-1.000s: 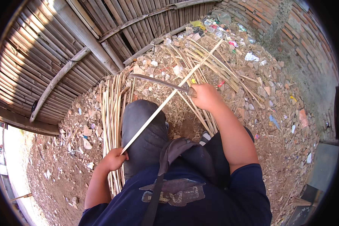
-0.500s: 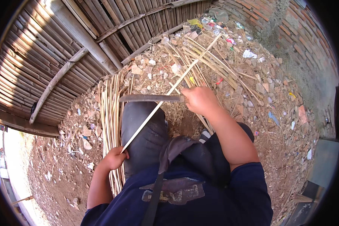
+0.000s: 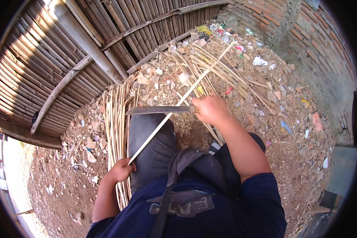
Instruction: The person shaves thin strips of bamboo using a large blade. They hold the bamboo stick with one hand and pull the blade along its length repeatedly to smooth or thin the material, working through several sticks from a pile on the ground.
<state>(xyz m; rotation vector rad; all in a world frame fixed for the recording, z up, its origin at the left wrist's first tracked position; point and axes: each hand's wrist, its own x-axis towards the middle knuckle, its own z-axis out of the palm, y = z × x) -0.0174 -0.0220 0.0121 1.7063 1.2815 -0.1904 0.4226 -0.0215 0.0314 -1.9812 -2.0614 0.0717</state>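
My left hand is closed around the near end of a long pale bamboo strip. The strip slants up and away to the right, over my left thigh, with its far end above the rubble. In my right hand is the handle of a machete, fingers wrapped round it. Its long dark blade points left and crosses the strip above my left knee; the exact contact between blade and strip is hard to make out. Beside my left leg lies a bundle of similar pale strips, partly hidden by my left hand and arm.
More bamboo strips lie on the ground ahead, among stones and litter. A slatted bamboo wall stands at the left and a brick wall at the right. My foot in a striped sandal shows between my legs.
The machete and my right hand have shifted slightly nearer to me in the picture. My left hand is a little lower, still on the strip. The whole view has tilted slightly.
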